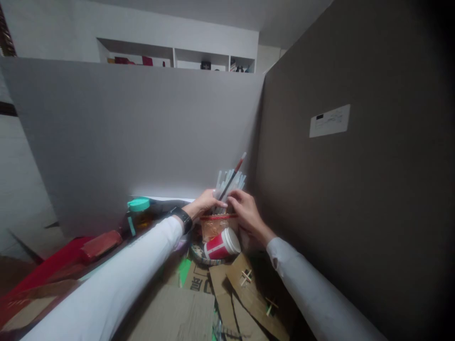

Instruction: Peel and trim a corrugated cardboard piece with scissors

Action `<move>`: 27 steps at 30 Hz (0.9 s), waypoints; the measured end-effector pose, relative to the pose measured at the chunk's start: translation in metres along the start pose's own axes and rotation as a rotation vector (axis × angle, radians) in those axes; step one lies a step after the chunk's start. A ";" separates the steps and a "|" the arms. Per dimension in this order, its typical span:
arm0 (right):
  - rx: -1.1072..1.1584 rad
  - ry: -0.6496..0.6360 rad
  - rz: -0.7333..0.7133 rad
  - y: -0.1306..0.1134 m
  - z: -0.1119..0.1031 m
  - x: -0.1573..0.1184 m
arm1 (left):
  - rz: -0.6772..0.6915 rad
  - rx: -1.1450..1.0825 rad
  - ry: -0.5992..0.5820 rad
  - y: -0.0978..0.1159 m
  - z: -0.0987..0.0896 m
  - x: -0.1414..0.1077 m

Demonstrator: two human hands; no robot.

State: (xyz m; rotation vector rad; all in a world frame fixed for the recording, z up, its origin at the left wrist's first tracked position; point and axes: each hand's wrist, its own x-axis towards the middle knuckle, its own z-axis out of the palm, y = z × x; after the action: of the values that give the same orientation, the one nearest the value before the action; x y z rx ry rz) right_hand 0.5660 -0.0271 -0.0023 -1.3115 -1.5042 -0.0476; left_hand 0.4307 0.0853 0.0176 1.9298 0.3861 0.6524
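Note:
My left hand (204, 202), with a black watch on the wrist, closes around the left side of a bundle of pale translucent sticks (222, 179). From the other side, the fingers of my right hand (246, 208) are bent in against the same bundle. A thin brush-like stick (232, 182) with a dark and reddish shaft leans up to the right among them. Below my hands stands a brown container (211, 228) with a red band near its rim. The lower ends of the sticks are partly hidden by my fingers. A red and white paper cup (217, 245) with a white lid lies tilted before the container.
Cut cardboard pieces (249, 298), with small crossed wooden sticks (246, 278) on them, lie in front. A jar with a turquoise lid (139, 204) stands to the left. Grey partition walls (159, 128) close off the back and right. Red material (53, 265) lies at lower left.

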 end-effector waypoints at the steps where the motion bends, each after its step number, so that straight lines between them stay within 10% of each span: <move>1: -0.003 -0.002 0.004 0.001 0.000 -0.001 | -0.006 0.001 -0.014 0.001 -0.002 -0.002; 27: -0.013 -0.138 0.043 0.010 -0.001 -0.008 | -0.116 0.215 0.166 -0.010 -0.008 -0.007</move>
State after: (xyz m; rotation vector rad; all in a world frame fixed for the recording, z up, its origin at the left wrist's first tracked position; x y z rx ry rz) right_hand 0.5725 -0.0291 -0.0132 -1.3804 -1.5928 0.0625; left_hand 0.4203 0.0914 0.0094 2.0432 0.6916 0.7204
